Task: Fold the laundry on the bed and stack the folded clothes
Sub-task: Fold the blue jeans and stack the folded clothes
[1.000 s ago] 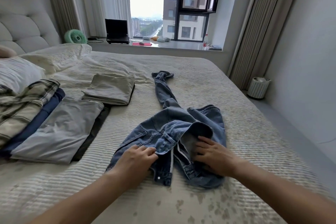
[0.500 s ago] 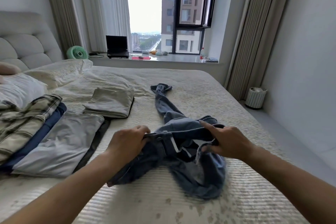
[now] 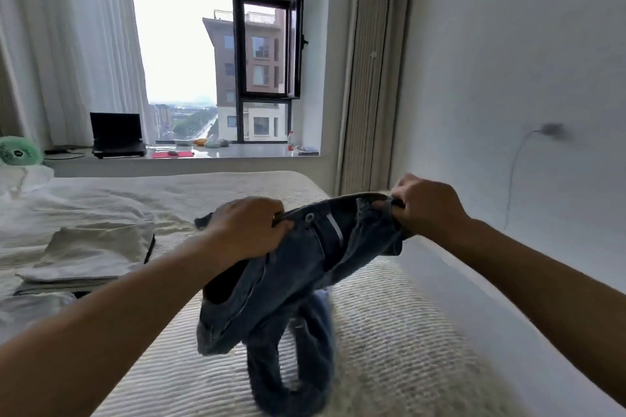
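Observation:
Blue jeans (image 3: pixel 291 284) hang in the air above the bed (image 3: pixel 389 332), held by the waistband. My left hand (image 3: pixel 249 227) grips the waistband's left end near the button. My right hand (image 3: pixel 425 205) grips its right end, further up and to the right. The legs droop down and curl onto the cover below, blurred by motion. A folded beige garment (image 3: pixel 91 254) lies on the bed at the left, on top of a dark one. A pale folded piece (image 3: pixel 30 305) shows at the left edge.
The window sill behind the bed carries a black laptop (image 3: pixel 117 137), a green fan (image 3: pixel 18 152), a red mat and a bottle. A white wall with a plugged-in cable (image 3: pixel 521 159) runs along the right. Rumpled bedding (image 3: pixel 67 200) lies at the far left.
Both hands took hold of the jeans' waistband and lifted the jeans off the bed, spreading apart. The view tilted up, so the stacks at the left mostly left the frame.

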